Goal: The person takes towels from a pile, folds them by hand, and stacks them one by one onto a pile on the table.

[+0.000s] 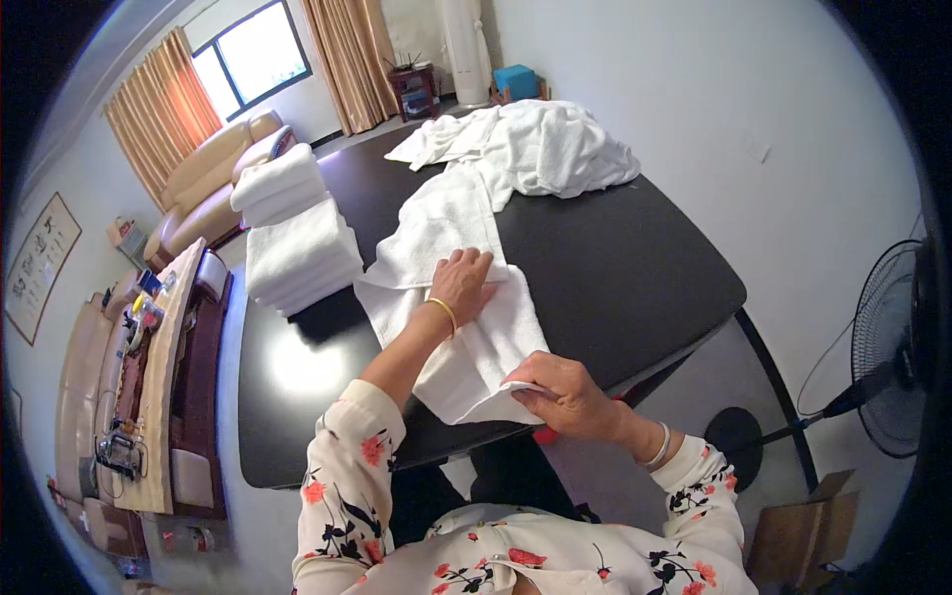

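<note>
A white terry towel [446, 223] lies across the black table [595, 282], partly doubled over on itself near the middle. My left hand [462, 284] rests flat on it, fingers spread over the upper layer's edge. Close to the table's front edge, my right hand [559, 390] pinches the towel's near right corner and lifts it slightly. The far end of this towel meets a loose heap of white towels [558, 145], and where it ends there is hidden. Left of my left hand stands a stack of folded white towels [301, 249].
A standing fan [889, 357] is beyond the table's right side, with a cardboard box [799, 532] on the floor below it. To the left is a long wooden tea table [160, 372] with sofas [216, 178] around it. A small dark stand [414, 89] is at the back.
</note>
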A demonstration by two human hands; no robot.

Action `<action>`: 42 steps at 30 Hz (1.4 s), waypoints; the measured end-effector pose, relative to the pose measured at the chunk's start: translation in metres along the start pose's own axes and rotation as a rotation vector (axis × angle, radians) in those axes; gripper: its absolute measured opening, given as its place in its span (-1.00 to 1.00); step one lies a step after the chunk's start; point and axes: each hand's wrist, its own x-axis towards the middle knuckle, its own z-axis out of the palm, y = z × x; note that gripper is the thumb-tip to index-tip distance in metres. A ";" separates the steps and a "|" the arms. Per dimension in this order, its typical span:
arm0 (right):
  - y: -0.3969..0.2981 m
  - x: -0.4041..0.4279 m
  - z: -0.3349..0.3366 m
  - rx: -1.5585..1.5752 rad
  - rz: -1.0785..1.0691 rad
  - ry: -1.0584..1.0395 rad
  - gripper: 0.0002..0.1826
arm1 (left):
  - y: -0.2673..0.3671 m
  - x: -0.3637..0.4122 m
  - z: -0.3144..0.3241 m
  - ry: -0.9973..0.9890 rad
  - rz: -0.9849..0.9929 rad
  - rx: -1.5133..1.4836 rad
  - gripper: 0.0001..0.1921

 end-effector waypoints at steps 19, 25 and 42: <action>0.015 0.016 -0.026 -0.076 0.175 0.152 -0.82 | -0.006 -0.014 -0.054 0.172 -0.291 -1.271 -0.81; -0.007 0.080 -0.036 -0.489 -0.233 0.177 -0.82 | 0.041 -0.029 -0.099 0.227 0.190 -0.822 -0.79; -0.045 0.123 -0.122 -0.059 0.142 0.380 -0.80 | -0.108 -0.116 -0.091 0.135 -0.416 -0.222 -0.88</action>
